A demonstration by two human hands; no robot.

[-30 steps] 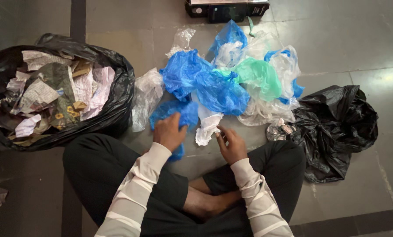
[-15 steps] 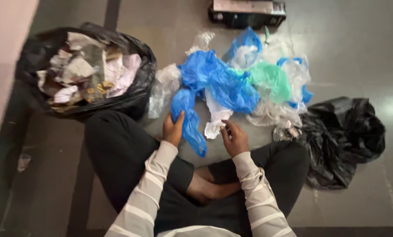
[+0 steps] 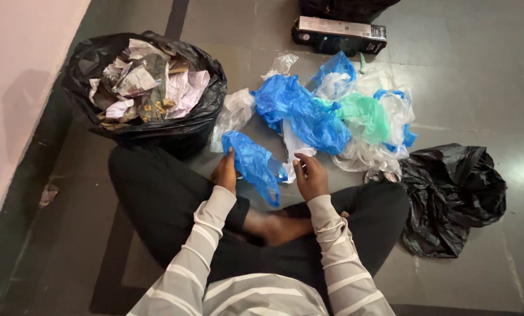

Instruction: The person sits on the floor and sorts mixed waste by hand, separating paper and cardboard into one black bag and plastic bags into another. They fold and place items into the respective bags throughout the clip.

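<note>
Grey floor tiles (image 3: 478,76) carry a heap of plastic bags (image 3: 338,111) before a cross-legged person. Left hand (image 3: 227,171) pinches the upper edge of a blue bag (image 3: 253,164), lifted just off the floor. Right hand (image 3: 311,175), fingers loosely curled, touches a white bag (image 3: 292,146) beside it. A black sack of paper (image 3: 148,88) stands at left.

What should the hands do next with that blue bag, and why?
Probably the right hand should pinch the blue bag's free edge. Only the left hand holds it, so it hangs crumpled above the floor, apart from the bag pile.
</note>
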